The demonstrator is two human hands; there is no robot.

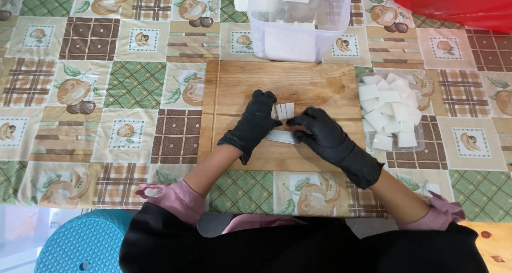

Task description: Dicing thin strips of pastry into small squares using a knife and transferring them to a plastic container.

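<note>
Glossy black-gloved hands pinch white cubes on grainy wooden board.

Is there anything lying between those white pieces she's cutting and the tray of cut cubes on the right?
Only the right hand itself. Past it, bare wooden cutting board runs from the white pieces to the clear tray beside the board's right edge.

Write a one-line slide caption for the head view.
Black-gloved left hand steadies white slices on a wooden cutting board while the right hand holds a knife.
</note>
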